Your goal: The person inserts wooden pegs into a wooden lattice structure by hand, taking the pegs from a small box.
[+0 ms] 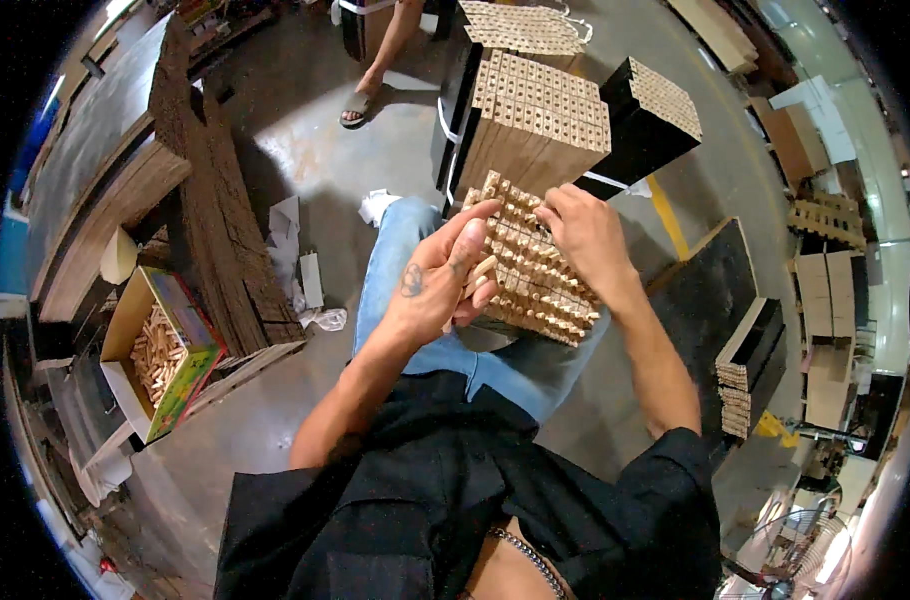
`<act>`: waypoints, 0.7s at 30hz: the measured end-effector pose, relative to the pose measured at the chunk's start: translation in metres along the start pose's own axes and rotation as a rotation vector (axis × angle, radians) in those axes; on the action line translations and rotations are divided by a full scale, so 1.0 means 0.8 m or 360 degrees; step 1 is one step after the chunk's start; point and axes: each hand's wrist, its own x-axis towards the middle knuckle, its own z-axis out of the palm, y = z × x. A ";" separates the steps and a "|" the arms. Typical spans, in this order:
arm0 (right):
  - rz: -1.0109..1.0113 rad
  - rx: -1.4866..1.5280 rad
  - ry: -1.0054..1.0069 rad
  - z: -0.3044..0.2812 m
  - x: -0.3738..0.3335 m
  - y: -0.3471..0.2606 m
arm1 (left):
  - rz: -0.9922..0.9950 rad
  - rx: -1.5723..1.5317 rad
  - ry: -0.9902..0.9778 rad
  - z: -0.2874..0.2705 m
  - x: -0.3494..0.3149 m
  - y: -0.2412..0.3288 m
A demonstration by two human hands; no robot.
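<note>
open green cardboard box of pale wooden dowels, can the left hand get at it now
Probably yes: the green cardboard box is open on top and nothing visibly blocks it, though the left hand holds a few wooden dowels.

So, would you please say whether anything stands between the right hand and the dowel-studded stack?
Nothing visible does: the right hand is at the upper right of the dowel-studded stack. The left hand, holding loose dowels, is at its left side.

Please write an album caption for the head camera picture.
Left hand holding wooden pegs, right hand at a peg-studded block, an open peg-filled box off to the left.
</note>
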 end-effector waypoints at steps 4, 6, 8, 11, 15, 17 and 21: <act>0.0316 0.0986 0.0334 -0.027 -0.047 -0.070 | 0.0015 -0.0025 -0.0062 -0.011 0.000 -0.021; 0.0385 0.1553 -0.0046 -0.037 -0.076 -0.087 | -0.0064 0.0036 -0.0098 -0.006 0.005 -0.029; 0.0365 0.1504 -0.0039 -0.039 -0.079 -0.102 | -0.0028 0.0193 -0.0051 0.002 0.003 -0.029; 0.0645 0.1829 -0.0104 -0.034 -0.081 -0.099 | -0.0036 0.0351 0.0044 0.006 0.005 -0.029; 0.0566 0.1149 0.0364 -0.018 -0.055 -0.029 | -0.0026 0.0341 0.0069 0.007 0.012 -0.029; 0.0544 0.0863 0.0276 -0.011 -0.043 -0.006 | -0.0042 0.0290 0.0056 0.006 0.011 -0.023; 0.0431 0.0656 0.0170 -0.009 -0.028 -0.001 | 0.0029 0.0348 0.0094 -0.001 0.006 -0.017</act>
